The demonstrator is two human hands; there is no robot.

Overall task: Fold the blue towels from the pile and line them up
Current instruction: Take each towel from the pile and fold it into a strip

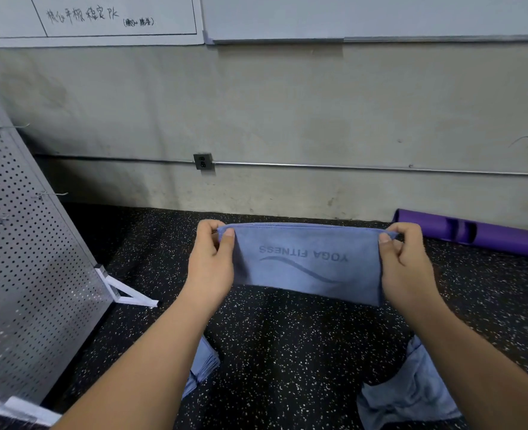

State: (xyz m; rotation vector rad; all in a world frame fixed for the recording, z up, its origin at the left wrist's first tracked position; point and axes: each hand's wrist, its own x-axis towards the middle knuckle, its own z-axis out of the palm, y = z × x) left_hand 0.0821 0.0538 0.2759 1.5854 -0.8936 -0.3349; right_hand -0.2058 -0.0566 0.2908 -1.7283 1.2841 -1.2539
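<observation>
I hold a blue towel [306, 262] up in the air in front of me, doubled over, with "YOGA FITNESS" printed on it upside down. My left hand [211, 259] pinches its top left corner and my right hand [406, 262] pinches its top right corner, stretching the top edge taut. Below my left forearm lies a stack of folded blue towels [205, 364] on the floor, partly hidden by the arm. A loose crumpled pile of blue towels [411, 395] lies at the lower right, partly under my right forearm.
The floor [287, 352] is black speckled rubber. A grey perforated metal panel [23, 259] on a white foot leans at the left. A rolled purple mat [473, 234] lies by the wall at the right. A conduit with an outlet box [203, 161] runs along the wall.
</observation>
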